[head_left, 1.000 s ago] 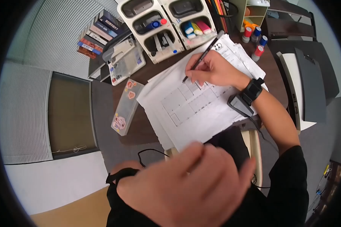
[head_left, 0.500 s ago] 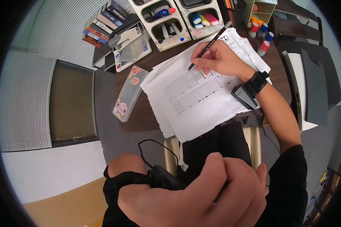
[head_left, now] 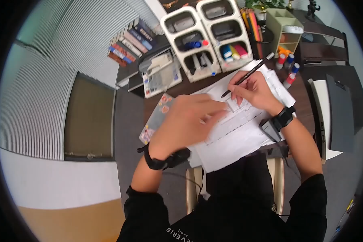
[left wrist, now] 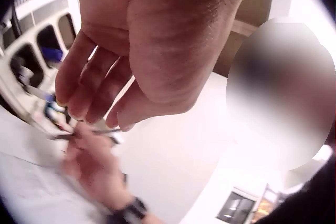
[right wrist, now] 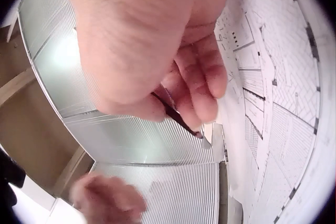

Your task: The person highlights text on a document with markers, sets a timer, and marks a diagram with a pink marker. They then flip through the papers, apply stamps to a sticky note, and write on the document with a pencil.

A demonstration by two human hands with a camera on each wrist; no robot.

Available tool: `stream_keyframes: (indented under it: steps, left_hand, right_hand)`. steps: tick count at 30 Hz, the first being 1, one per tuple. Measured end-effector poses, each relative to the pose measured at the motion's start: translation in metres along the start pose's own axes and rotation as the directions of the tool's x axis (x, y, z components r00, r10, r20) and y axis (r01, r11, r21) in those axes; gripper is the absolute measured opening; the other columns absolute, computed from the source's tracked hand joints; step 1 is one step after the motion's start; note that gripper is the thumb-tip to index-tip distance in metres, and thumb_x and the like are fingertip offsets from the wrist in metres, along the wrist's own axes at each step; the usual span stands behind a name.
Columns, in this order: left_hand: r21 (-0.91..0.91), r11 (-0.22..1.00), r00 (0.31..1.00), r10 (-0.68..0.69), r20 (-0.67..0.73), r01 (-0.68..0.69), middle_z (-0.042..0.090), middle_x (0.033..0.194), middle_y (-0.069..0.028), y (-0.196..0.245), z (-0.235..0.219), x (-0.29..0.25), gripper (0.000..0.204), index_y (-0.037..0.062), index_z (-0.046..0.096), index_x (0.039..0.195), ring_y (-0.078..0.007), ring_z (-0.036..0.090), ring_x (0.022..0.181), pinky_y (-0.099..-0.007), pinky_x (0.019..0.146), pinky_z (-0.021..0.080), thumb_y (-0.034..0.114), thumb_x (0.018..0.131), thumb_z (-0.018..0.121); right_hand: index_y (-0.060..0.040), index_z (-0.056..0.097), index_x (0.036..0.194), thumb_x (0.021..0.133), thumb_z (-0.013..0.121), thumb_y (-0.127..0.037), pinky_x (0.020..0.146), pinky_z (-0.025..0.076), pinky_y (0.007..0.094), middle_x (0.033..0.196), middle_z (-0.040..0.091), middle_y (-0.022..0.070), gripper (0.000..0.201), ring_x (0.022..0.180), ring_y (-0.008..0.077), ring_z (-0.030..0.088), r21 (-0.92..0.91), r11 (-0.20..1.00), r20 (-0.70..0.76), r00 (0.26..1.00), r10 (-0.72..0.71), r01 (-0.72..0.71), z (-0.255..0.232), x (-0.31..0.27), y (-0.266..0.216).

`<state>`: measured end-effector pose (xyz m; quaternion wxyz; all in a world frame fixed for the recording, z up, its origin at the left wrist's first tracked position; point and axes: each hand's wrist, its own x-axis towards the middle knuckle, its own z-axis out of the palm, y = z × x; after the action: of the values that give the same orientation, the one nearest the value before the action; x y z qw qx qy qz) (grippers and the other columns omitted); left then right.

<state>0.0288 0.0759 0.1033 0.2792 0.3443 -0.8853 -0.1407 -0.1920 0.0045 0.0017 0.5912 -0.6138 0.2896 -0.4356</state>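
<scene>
My right hand [head_left: 256, 92] pinches a slim black pencil [head_left: 255, 71] over a sheet printed with a floor plan [head_left: 236, 147]. The pencil slants, its dark tip down close to the drawing and its pale end up toward the back right. Over the left part of the same sheet is my left hand [head_left: 183, 121], blurred, covering some of the plan. In the left wrist view its fingers [left wrist: 94, 87] bend loosely with nothing between them. The right wrist view shows the pencil shaft [right wrist: 176, 116] between thumb and fingers, beside the printed plan [right wrist: 283, 103].
A translucent pencil case with stickers [head_left: 154, 121] lies left of the sheets, partly behind my left hand. White organizers [head_left: 189, 75] with pens and markers stand at the back, books [head_left: 129, 42] beyond. Glue sticks [head_left: 288, 80] and a shelf box [head_left: 272, 18] are at the right.
My left hand has moved from low in front of my body up over the sheet's left side. The right hand keeps the pencil on the plan; the head view has shifted.
</scene>
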Motion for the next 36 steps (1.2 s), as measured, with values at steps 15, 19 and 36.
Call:
stream_keyframes:
  steps: [15,19,36]
  left_hand:
    - [-0.036,0.998,0.994,-0.04,0.105,0.044,0.063,0.079,-0.0112,-0.114,0.053,0.014,0.019,0.0031,0.075,0.102,-0.0254,0.062,0.063,-0.034,0.058,0.049,0.002,0.083,0.073]
    - [-0.182,0.97,0.984,-0.142,0.108,0.16,0.059,0.075,-0.0086,-0.123,0.054,0.006,0.022,0.0054,0.076,0.105,-0.018,0.056,0.06,-0.0298,0.056,0.045,0.001,0.083,0.075]
    - [-0.238,0.961,0.99,-0.136,0.028,0.138,0.061,0.075,-0.0077,-0.127,0.061,0.0,0.02,0.0046,0.076,0.103,-0.0165,0.054,0.058,-0.029,0.054,0.043,0.001,0.084,0.074]
  right_hand:
    - [0.0038,0.065,0.094,0.098,0.064,-0.004,0.046,0.044,0.0235,0.069,0.066,0.0084,0.009,0.05,0.0105,0.058,0.018,0.949,-0.386,0.877,-0.284,0.315,-0.019,0.008,-0.003]
    - [0.0034,0.065,0.098,0.099,0.063,-0.007,0.05,0.046,0.0246,0.072,0.068,0.0092,0.011,0.054,0.01,0.059,0.042,0.973,-0.387,0.902,-0.194,0.228,-0.025,0.011,-0.004]
    - [0.0045,0.063,0.11,0.097,0.063,-0.001,0.067,0.054,0.0255,0.095,0.068,0.0097,0.014,0.075,0.0124,0.065,-0.171,0.984,-0.08,0.996,0.031,-0.044,-0.022,0.008,-0.02]
